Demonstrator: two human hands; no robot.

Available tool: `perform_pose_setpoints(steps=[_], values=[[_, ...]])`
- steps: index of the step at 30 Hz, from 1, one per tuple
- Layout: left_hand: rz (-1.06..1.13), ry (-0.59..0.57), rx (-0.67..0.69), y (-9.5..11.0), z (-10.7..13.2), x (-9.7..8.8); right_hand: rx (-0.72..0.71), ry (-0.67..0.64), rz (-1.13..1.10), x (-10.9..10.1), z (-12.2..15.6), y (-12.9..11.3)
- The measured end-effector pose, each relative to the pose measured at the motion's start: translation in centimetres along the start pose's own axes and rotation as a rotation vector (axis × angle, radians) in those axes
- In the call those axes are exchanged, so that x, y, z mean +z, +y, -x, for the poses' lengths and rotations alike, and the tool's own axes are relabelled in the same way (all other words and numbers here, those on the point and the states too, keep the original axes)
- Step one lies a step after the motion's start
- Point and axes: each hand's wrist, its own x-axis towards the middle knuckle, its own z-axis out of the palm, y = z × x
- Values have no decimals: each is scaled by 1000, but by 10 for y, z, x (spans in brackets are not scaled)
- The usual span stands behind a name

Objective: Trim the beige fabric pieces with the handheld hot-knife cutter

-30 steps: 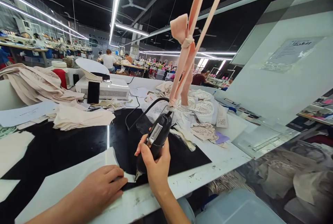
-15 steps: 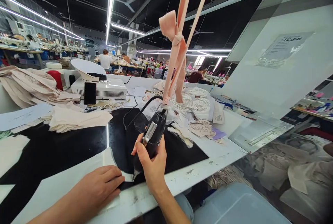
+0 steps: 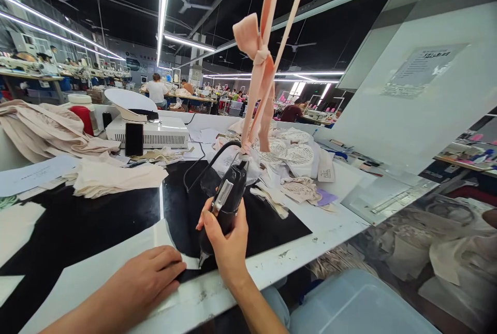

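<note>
My right hand is wrapped around a black corded hand-held power tool, tilted with its narrow metal tip pointing down. That tip touches or nearly touches the right end of a pale sheet piece near the table's front edge; I cannot tell if the piece is cloth or paper. On the same piece lies my left hand, palm down with fingers flat, to the left of the tip. A knotted pink strap runs up from the top of the tool, beside its black cord.
A black mat covers part of the white table. Cream fabric pieces, a phone and a vented white box stand at the back left. Lace-patterned pieces pile up behind the tool. A translucent bin is below right.
The strap and the upper end of the tool have shifted slightly left. Both hands and the pale piece stay nearly where they were.
</note>
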Motion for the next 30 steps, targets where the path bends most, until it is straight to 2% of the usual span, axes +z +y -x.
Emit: perform_pose_setpoints(steps=[8,13,19,25,30], values=[[36,-147,-98,2,-7,-11,31,13,-43,-4,-4,-3],[26,-201,-92,-3,-4,-13,-1,27,-12,-10,-8,4],[33,-143,-80,-2,-3,-8,-27,35,-27,-9,-7,1],[16,-84,-62,0,-2,-4,34,56,-66,-8,-10,-2],[2,-69,-61,1,-3,-4,18,90,-112,4,-17,-2]])
